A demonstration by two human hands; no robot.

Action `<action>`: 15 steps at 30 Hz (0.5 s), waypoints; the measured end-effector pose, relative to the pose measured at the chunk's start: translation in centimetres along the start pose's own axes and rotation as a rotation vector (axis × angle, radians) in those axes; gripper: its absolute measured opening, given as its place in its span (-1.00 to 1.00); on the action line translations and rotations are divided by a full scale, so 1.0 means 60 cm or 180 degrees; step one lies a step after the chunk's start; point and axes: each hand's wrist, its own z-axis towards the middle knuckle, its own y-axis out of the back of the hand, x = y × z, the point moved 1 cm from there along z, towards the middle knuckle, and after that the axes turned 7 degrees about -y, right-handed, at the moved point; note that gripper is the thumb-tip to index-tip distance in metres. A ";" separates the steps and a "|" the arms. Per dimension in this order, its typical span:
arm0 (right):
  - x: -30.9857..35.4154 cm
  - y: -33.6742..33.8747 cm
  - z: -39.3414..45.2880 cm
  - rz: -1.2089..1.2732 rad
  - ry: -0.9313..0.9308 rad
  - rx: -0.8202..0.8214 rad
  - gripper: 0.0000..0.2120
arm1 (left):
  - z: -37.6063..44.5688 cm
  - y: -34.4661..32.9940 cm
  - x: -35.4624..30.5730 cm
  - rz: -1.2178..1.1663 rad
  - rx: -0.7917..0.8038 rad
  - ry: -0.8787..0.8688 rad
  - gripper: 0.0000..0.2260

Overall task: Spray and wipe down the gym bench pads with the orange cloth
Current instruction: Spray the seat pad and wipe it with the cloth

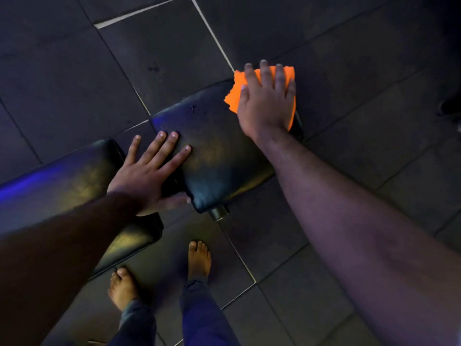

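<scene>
My right hand (267, 101) flat, fingers spread, pinning orange cloth (238, 92) on seat pad's (219, 156) far end | left hand (147, 171) open, bracing near end | cloth soft, limp; pad slick.

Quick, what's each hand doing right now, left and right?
Left hand: open, flat on the bench pad, holding nothing.
Right hand: open, palm pressing the orange cloth onto the pad's far end.

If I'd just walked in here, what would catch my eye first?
The bright orange cloth, pressed flat under the right hand at the far end of the black seat pad. The left hand rests open across the gap between the pads, and bare feet stand on dark floor tiles.
</scene>
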 end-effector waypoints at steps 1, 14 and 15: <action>0.003 0.001 -0.016 -0.0030 0.0048 -0.0035 -0.43 | 0.000 0.002 0.000 -0.0008 0.0000 0.0005 0.04; 0.054 -0.014 -0.051 -0.0167 0.0636 -0.0093 -0.44 | -0.006 -0.004 0.003 -0.0089 -0.0097 -0.0041 -0.04; 0.067 -0.012 -0.040 -0.0204 0.0705 -0.0027 -0.44 | -0.005 -0.002 0.003 -0.0103 -0.0096 -0.0040 -0.07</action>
